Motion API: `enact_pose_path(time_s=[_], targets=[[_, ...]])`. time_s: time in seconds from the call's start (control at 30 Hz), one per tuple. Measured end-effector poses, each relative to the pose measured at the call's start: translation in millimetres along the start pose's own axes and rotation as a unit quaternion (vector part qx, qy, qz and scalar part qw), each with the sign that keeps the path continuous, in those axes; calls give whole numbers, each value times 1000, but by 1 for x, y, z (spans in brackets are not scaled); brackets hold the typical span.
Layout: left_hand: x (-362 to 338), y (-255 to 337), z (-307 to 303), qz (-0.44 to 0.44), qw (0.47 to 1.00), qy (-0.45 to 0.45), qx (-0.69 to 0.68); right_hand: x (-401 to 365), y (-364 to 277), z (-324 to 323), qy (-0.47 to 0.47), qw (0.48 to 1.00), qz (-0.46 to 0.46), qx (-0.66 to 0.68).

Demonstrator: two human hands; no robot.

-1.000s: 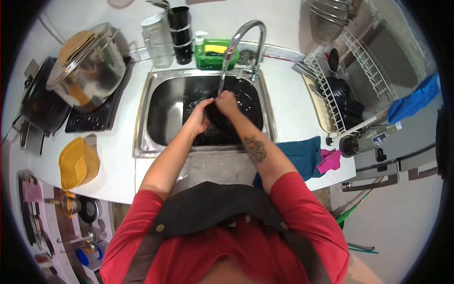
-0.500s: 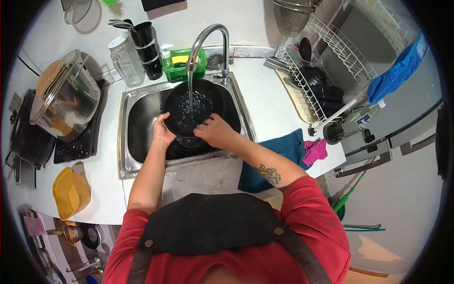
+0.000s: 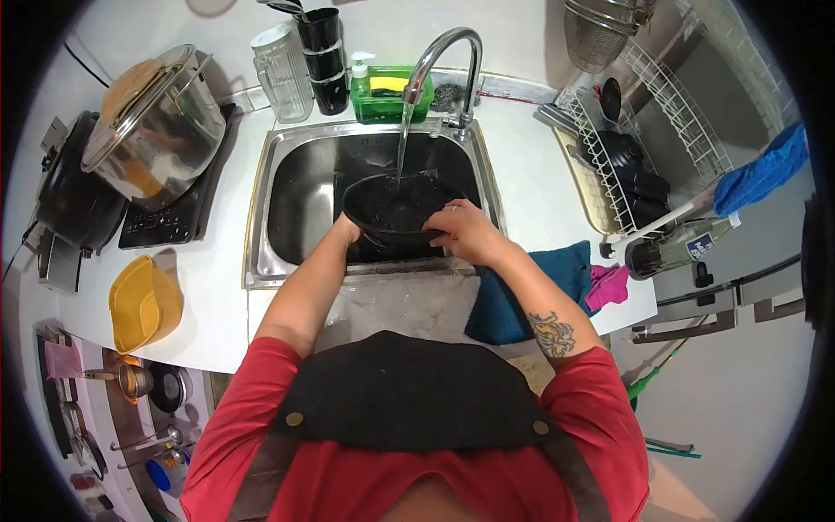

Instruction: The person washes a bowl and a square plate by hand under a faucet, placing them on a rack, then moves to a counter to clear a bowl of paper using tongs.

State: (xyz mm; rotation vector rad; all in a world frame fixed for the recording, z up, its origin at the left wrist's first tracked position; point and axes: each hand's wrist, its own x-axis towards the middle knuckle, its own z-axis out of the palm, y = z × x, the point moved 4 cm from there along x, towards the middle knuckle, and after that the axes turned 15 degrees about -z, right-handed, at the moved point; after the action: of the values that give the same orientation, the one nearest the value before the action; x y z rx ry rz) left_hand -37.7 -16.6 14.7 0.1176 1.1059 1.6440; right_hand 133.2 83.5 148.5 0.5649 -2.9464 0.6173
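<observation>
Over the steel sink [image 3: 261, 252] I hold a round black bowl [image 3: 383, 228], tilted with its near side toward me. A stream of water from the curved faucet [image 3: 474, 65] falls into it. My left hand [image 3: 348, 230] grips the bowl's left side, most of its fingers hidden behind the wall. At the right rim, my right hand [image 3: 470, 231] has its fingers bent over the edge.
A green caddy [image 3: 391, 106] with a soap pump stands behind the sink, beside stacked black cups [image 3: 325, 65] and a glass jar [image 3: 283, 74]. Left are a large pot [image 3: 165, 130] and yellow container [image 3: 145, 304]; right, a dish rack [image 3: 609, 165] and teal cloth [image 3: 557, 270].
The bowl has tipped, so its outer near side shows and less of its inside. My right hand has shifted toward the bowl's right side. The whole view has shifted too.
</observation>
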Motion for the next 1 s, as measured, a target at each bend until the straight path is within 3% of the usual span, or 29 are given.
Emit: enact_pose_path(time_s=[0.03,0.07,0.1,0.13,0.17,0.2,0.23,0.27,0.33,0.37,0.43,0.6,0.67,0.73,0.8,0.93,1.0], targets=[[8,-8,-6,-2,1000,-2,1,-2,-4,-9,1,1000,3,0],[16,-17,-12,23,983,28,178,-4,-3,-17,23,992,73,100],[17,-19,-10,48,935,55,348,-7,0,-20,45,969,141,199],[20,-20,-10,46,934,53,350,-10,6,-21,46,968,143,199],[23,-23,-2,83,849,36,520,-13,13,-26,127,956,122,234],[27,-27,6,118,732,16,671,-16,15,-36,207,936,101,265],[31,-33,5,-5,609,12,793,-18,15,-46,228,906,127,334],[37,-38,8,2,606,4,795,-23,22,-49,291,860,125,400],[54,-59,4,-70,598,33,798,-37,37,-55,367,759,172,510],[56,-61,5,-64,595,24,801,-45,40,-62,375,758,176,503],[41,-54,10,-126,616,29,777,-67,48,-72,458,649,212,570],[18,-46,34,-146,614,3,776,-134,88,-96,654,449,139,592],[24,-50,27,-134,543,11,829,-143,75,-123,760,402,148,488],[19,-50,30,-145,582,24,800,-162,97,-138,751,344,65,559],[25,-56,27,-103,555,1,826,-178,125,-150,767,335,16,547],[24,-58,29,-114,539,-9,834,-200,175,-160,814,327,-6,480],[25,-61,30,-106,543,-25,833,-214,191,-164,848,280,-18,449]])
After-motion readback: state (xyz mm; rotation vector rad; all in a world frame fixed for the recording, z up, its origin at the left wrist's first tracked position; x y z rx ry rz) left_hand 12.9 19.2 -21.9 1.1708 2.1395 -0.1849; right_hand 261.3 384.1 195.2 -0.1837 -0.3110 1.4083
